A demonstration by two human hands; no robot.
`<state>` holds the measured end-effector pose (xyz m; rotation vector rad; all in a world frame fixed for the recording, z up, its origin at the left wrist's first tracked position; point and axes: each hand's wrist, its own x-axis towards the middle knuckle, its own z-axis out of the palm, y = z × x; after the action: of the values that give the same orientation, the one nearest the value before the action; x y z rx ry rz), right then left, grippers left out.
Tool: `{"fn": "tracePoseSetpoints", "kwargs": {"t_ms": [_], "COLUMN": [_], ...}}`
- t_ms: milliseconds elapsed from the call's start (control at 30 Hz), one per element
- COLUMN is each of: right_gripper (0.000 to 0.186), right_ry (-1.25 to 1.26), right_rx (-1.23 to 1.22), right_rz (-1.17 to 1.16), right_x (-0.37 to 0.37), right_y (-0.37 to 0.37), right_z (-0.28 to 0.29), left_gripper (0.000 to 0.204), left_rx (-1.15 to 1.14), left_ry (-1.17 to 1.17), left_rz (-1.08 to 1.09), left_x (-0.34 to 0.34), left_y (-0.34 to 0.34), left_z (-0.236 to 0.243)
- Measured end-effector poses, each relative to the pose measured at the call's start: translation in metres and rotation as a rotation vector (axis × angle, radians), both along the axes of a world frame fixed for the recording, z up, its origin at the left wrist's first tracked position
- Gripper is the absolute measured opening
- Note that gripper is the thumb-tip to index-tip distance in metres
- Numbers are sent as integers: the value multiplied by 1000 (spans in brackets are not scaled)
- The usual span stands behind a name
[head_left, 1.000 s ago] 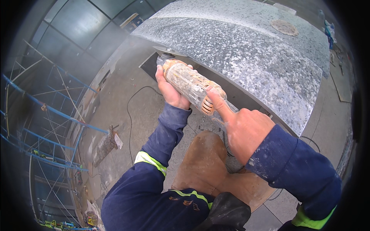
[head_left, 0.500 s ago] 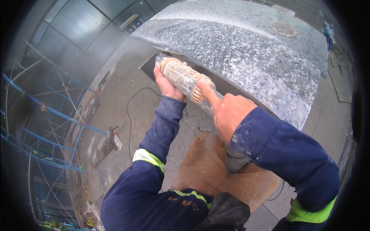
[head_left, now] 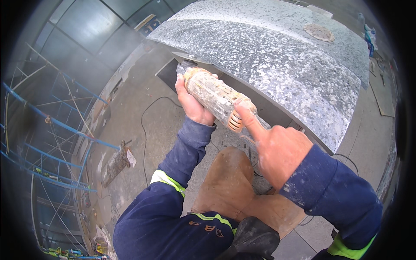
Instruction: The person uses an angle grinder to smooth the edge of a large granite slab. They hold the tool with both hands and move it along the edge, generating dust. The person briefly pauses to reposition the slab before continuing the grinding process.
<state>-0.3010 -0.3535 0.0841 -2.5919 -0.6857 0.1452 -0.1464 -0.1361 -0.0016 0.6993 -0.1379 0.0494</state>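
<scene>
Both hands hold a dust-caked orange angle grinder (head_left: pixel 213 92). My left hand (head_left: pixel 193 104) wraps its body from below, close behind the head. At the rear end my right hand (head_left: pixel 279 149) is closed round the handle, with the index finger stretched along the casing beside the vent slots. The grinder's head is up against the near left edge of a speckled grey stone slab (head_left: pixel 277 65). Whatever disc it carries is mostly hidden there.
A round, worn disc (head_left: pixel 319 32) lies on the slab. Blue scaffold tubes (head_left: pixel 60 125) stand at left, near a dusty board (head_left: pixel 116 167). A black cable (head_left: pixel 144 125) runs across the floor. Dust hangs before glass panels (head_left: pixel 86 26). A blue-and-white bag (head_left: pixel 369 39) is far right.
The grinder and both hands have shifted a little to the right and toward me. My right hand and forearm have dropped lower. The slab has not moved.
</scene>
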Motion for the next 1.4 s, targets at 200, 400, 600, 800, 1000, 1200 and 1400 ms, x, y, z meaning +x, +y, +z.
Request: {"fn": "tracePoseSetpoints", "kwargs": {"t_ms": [200,400,600,800,1000,1200,1400], "right_gripper": [94,95,93,88,85,86,86], "right_ry": [48,144,-1,-35,-8,-33,-68], "right_rx": [-61,-124,22,79,69,69,58], "right_rz": [-12,-40,14,25,36,42,50], "right_x": [-15,-23,-14,-5,7,19,19], "right_y": [-8,-12,-12,-5,2,11,11], "right_z": [8,20,-2,-10,-9,-10,-11], "left_gripper": [59,63,66,69,67,64,63], "left_rx": [-14,-47,-23,-8,41,38,26], "left_ry": [28,59,60,64,13,-6,0], "left_rz": [-83,-35,-56,-45,-21,-43,-37], "left_x": [-25,-30,-25,-14,0,12,15], "left_y": [-11,-16,-9,-3,8,18,19], "left_z": [8,5,6,4,-1,0,0]}}
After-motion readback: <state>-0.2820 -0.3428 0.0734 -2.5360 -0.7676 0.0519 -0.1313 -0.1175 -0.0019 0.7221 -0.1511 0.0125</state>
